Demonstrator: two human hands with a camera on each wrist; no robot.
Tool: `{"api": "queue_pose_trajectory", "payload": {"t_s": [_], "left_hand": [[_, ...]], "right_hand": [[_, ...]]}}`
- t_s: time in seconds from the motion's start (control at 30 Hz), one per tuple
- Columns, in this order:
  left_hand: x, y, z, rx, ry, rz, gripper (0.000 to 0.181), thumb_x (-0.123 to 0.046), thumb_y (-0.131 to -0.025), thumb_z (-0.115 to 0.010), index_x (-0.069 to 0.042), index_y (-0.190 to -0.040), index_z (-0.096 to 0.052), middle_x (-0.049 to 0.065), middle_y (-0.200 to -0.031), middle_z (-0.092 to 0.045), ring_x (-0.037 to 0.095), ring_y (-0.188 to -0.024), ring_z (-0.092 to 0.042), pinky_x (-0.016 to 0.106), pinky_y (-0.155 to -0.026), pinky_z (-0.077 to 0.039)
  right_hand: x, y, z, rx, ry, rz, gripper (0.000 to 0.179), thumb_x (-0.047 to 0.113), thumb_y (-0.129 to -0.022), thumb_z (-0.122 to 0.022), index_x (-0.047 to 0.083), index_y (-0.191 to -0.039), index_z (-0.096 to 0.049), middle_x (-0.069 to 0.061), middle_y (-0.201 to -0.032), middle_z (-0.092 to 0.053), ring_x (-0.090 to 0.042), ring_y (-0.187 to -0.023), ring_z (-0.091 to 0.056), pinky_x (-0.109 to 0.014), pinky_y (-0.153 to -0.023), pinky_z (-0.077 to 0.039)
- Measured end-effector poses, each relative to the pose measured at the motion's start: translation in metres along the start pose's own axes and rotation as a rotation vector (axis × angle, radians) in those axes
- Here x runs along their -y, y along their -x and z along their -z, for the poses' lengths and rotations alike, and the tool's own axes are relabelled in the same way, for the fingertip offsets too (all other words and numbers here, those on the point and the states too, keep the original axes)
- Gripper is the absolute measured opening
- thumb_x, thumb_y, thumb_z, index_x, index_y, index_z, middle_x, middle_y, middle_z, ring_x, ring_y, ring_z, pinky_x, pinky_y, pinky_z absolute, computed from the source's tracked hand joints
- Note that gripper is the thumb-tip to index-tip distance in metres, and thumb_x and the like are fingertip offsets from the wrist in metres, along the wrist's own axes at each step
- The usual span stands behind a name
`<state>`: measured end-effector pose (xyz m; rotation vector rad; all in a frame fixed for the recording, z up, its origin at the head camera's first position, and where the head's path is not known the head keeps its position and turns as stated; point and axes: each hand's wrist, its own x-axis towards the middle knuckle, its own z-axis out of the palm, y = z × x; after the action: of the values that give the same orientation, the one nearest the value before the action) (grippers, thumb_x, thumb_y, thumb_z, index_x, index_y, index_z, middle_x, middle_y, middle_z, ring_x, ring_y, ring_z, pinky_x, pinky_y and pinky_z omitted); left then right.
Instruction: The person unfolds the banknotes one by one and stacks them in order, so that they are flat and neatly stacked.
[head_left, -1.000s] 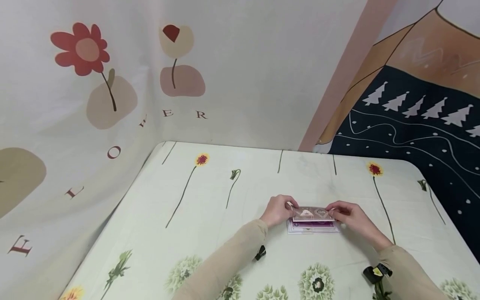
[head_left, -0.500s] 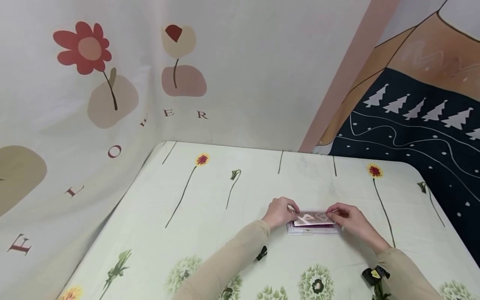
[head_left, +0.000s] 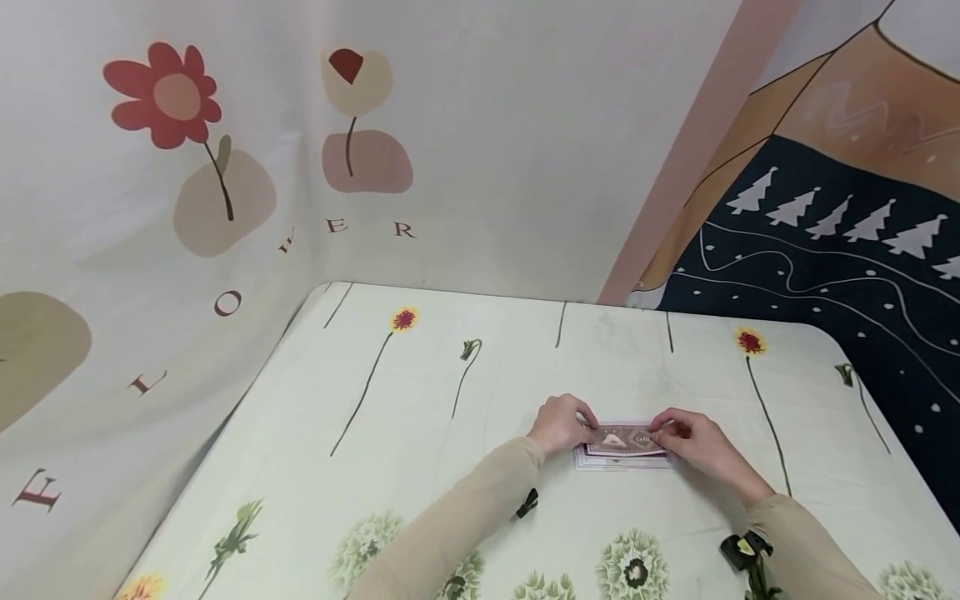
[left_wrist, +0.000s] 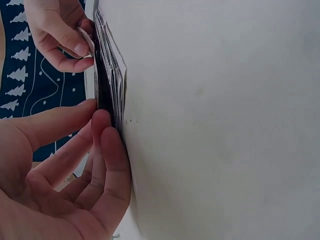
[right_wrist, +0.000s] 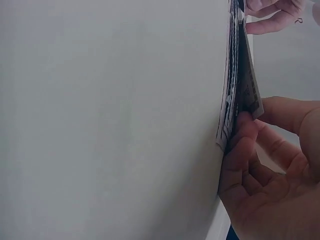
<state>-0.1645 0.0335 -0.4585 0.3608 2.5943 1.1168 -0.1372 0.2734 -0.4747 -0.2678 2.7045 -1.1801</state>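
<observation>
A pinkish-brown printed banknote (head_left: 627, 439) lies over a small stack of notes (head_left: 619, 464) in the head view. My left hand (head_left: 561, 423) pinches its left end between thumb and index finger, the other fingers resting along the stack's edge. At the opposite end, my right hand (head_left: 697, 446) pinches the right corner with thumb and index finger. From the right wrist, the top banknote (right_wrist: 253, 95) slants away from the layered stack (right_wrist: 230, 85), leaving a narrow gap at that end. In the left wrist view the stack's edges (left_wrist: 117, 75) show as several thin layers.
A white tablecloth (head_left: 420, 467) printed with flowers covers the table. Black straps (head_left: 744, 550) show by the forearms. A pale printed curtain (head_left: 510, 167) hangs behind, with a dark tree-patterned cloth (head_left: 795, 242) at right.
The top banknote has come down nearer the stack, covering the purple note seen beneath it earlier. My right hand has shifted slightly left; the left hand has barely moved.
</observation>
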Motion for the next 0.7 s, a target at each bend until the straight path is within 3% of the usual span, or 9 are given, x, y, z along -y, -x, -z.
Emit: {"api": "queue_pose_trajectory", "payload": {"t_s": [0.23,0.7], "left_hand": [[-0.0012,-0.0014,0.0013,0.012,0.007,0.031,0.011,-0.012,-0.071,-0.085,-0.012,-0.077,-0.076,-0.001,-0.088,-0.070,0.020,-0.095,-0.062,0.028,-0.087,-0.047],[-0.0055,-0.0018,-0.0029,0.007,-0.075,0.026,0.017,-0.014,-0.067,-0.087,-0.013,-0.076,-0.072,0.002,-0.093,-0.069,0.024,-0.095,-0.062,0.033,-0.083,-0.049]], "right_hand": [[0.0021,-0.0030,-0.0005,0.020,0.012,-0.013,0.009,0.005,-0.089,-0.064,0.006,-0.098,-0.065,-0.001,-0.070,-0.057,-0.014,-0.059,-0.046,-0.027,-0.054,-0.036],[0.0062,-0.0072,-0.0021,0.035,0.025,-0.053,0.007,0.006,-0.088,-0.067,0.007,-0.094,-0.063,-0.001,-0.067,-0.051,-0.015,-0.057,-0.042,-0.026,-0.052,-0.034]]}}
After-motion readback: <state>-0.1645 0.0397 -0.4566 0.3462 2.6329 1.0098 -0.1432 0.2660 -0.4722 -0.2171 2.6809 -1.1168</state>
